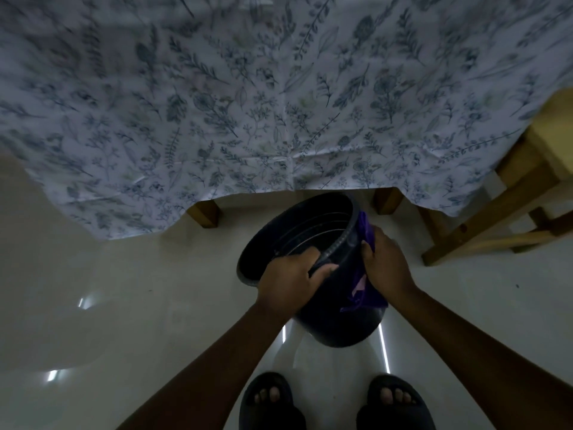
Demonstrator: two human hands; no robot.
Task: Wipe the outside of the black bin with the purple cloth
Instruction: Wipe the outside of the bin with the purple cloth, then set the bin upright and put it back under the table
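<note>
The black bin is tilted away from me above the pale floor, its open mouth facing the table. My left hand grips its near rim, fingers hooked inside and thumb on the outside. My right hand presses the purple cloth flat against the bin's right outer wall. Part of the cloth sticks out above my fingers near the rim and part hangs below my palm.
A table draped in a white cloth with blue leaf print fills the upper view, wooden legs showing under it. A wooden chair stands at the right. My feet in dark sandals stand on the glossy floor.
</note>
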